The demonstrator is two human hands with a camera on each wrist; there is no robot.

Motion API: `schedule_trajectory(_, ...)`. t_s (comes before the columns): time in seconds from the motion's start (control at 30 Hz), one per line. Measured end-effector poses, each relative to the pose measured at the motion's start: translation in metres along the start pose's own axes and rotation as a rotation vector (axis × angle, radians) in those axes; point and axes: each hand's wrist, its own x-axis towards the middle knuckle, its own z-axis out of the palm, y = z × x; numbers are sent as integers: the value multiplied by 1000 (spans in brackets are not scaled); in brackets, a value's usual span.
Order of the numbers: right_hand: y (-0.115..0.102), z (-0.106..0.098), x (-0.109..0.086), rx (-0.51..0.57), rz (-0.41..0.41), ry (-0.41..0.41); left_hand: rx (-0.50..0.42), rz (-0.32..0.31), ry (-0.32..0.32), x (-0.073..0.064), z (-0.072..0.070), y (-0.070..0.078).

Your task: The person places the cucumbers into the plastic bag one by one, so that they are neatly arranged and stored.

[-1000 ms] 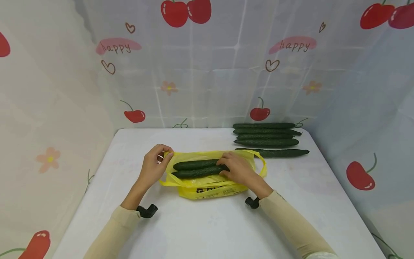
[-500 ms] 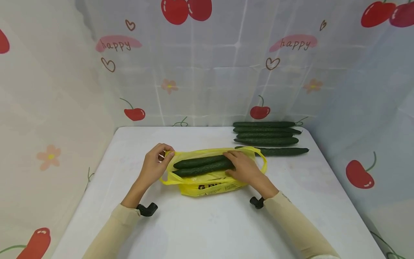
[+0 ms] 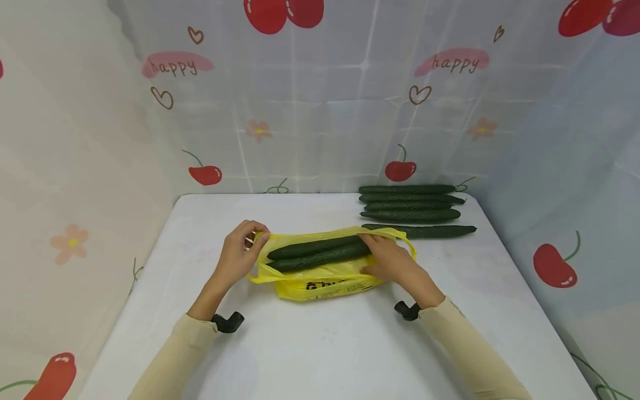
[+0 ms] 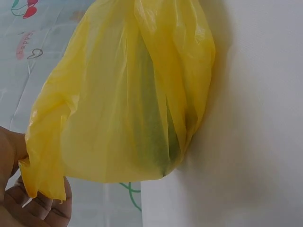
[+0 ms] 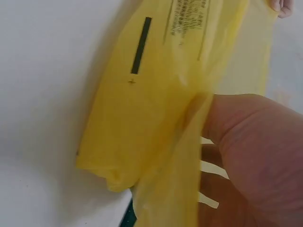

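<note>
In the head view, two dark green cucumbers [image 3: 315,254] lie side by side in the mouth of a yellow plastic bag [image 3: 325,289]. My left hand [image 3: 240,251] pinches the bag's left rim between thumb and fingers; the left wrist view shows the fingers [image 4: 47,210] behind a yellow bag handle [image 4: 45,175]. My right hand [image 3: 395,264] is inside the right side of the mouth, its spread fingers over the cucumbers' right ends, which are hidden. Seen from the right wrist, the thumb [image 5: 232,113] reaches behind the bag's thin wall.
Several more cucumbers [image 3: 410,215] lie in a row at the table's back right. The nearest one [image 3: 440,231] has its left end behind the bag's rim. Printed curtains [image 3: 320,111] surround the white table [image 3: 320,350] at the back and sides.
My right hand has slid rightward along the cucumbers, uncovering more of their length. The cucumbers' left ends and my left hand have stayed nearly in place.
</note>
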Motion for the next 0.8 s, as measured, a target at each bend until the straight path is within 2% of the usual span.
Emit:
schedule_trajectory(0.23, -2, -17, -17, 7, -68, 3, 44, -10, -38, -4, -1, 0)
schedule_trajectory(0.4, 6, -32, -29, 71, -142, 109, 65, -34, -13, -8, -4, 1)
schedule_trajectory(0.63, 43, -49, -30, 242, -174, 347, 58, -78, -7, -15, -6, 1)
schedule_trajectory(0.73, 64, -52, -28, 341, -156, 390, 56, -83, -2, -17, -7, 1)
schedule_trajectory(0.8, 78, -52, -26, 378, -121, 387, 54, -85, 2, -18, -7, 2)
